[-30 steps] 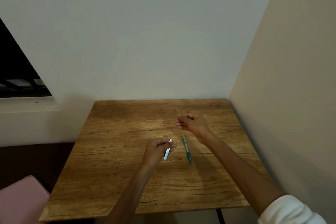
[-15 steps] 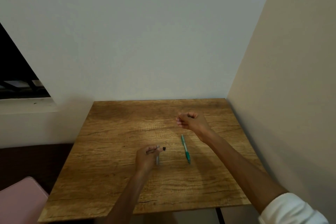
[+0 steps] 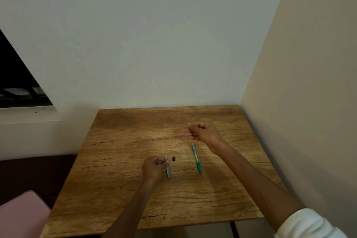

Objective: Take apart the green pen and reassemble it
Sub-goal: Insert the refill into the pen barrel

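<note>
Green pen [image 3: 196, 159] flat on table [image 3: 116, 189], between both hands, outside either grip.

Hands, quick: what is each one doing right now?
Left hand: closed on a grey pen part at the table.
Right hand: closed, raised; something thin in it, unclear.

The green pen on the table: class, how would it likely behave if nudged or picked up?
The green pen looks slim and round, so it would probably roll sideways on the flat wooden table. It appears straight, likely stiff. Being so thin, probably light.
</note>
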